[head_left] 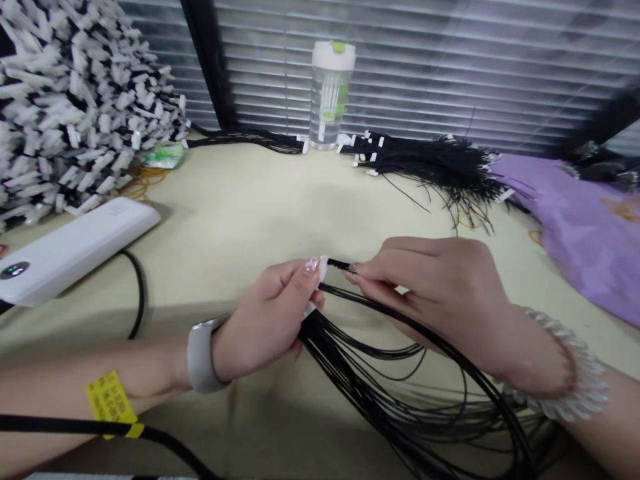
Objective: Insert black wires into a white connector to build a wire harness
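Over the table's (250, 200) near middle, the left hand (265, 319) has its grip closed on a white connector (323, 268), whose black wire (338, 265) runs rightward into the right hand's (437, 303) pinched grip.

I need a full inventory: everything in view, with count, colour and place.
White connectors: at least two, white, in left hand
Wires: many, black, running from left hand to lower right
Connector pile: uncountable, white and black, upper left
Power bank: one, white, left
Cable: two visible stretches, black, lower left and by power bank
Label: one, yellow, on lower-left cable
Packet: one, green, beside pile
Rubber bands: several, orange-yellow, by pile and right
Bottle: one, clear with white lid, back
Wire bundles: two, black with white ends, either side of bottle
Plastic sheet: one, purple, right
Blinds: grey, behind
Table: one, cream
Wristband: one, grey, left wrist
Bracelet: one, clear, right wrist
Left hand: one, centre
Right hand: one, right of centre
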Demonstrator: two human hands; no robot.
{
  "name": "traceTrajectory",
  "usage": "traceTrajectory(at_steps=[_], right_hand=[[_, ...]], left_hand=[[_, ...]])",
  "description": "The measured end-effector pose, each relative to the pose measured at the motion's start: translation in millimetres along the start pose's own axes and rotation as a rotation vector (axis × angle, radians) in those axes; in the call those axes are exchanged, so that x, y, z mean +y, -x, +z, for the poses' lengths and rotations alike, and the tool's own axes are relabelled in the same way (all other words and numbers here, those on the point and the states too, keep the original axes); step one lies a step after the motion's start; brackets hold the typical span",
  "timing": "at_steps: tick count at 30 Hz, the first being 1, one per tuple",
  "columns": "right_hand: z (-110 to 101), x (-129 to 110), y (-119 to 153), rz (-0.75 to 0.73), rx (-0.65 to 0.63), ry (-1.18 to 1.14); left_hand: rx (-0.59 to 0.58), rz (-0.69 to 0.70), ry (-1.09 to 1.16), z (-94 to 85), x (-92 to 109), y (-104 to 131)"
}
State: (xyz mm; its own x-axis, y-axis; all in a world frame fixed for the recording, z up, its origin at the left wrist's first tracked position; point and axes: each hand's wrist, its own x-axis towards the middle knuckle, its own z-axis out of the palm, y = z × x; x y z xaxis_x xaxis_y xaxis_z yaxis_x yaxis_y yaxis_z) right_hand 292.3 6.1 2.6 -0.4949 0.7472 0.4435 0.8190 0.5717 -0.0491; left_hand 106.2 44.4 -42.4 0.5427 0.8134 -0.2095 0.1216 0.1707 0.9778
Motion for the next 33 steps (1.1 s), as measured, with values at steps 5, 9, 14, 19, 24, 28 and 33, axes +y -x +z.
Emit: traceTrajectory(at_steps=[5, 9, 14, 19, 24, 28, 33], right_hand=[[2, 0, 0, -0.023, 0.041, 0.02], [-2, -3, 3, -0.051, -0.024, 0.045], [-4, -2, 3, -0.142, -0.079, 0.112], [0, -1, 3, -0.129, -0.025, 0.108], [4, 0, 1, -0.177, -0.068, 0.102], [1, 3, -2, -0.091, -0.129, 0.103], [-21, 2, -7, -0.006, 0.013, 0.135]], left_hand=[[-0.033, 0.0, 0.012, 0.1, 2, 1], [-0.039, -0.002, 0.02, 0.5, 2, 0], [-0.032, -0.012, 0.005, -0.5, 1, -1], [-0.106, 0.011, -0.071, -2.2, -1, -2], [-0.181, 0.025, -0.073, -2.4, 0, -2], [-0.153, 0.006, -0.048, -0.9, 1, -3], [0.009, -0.055, 0.022, 1.3, 1, -6]])
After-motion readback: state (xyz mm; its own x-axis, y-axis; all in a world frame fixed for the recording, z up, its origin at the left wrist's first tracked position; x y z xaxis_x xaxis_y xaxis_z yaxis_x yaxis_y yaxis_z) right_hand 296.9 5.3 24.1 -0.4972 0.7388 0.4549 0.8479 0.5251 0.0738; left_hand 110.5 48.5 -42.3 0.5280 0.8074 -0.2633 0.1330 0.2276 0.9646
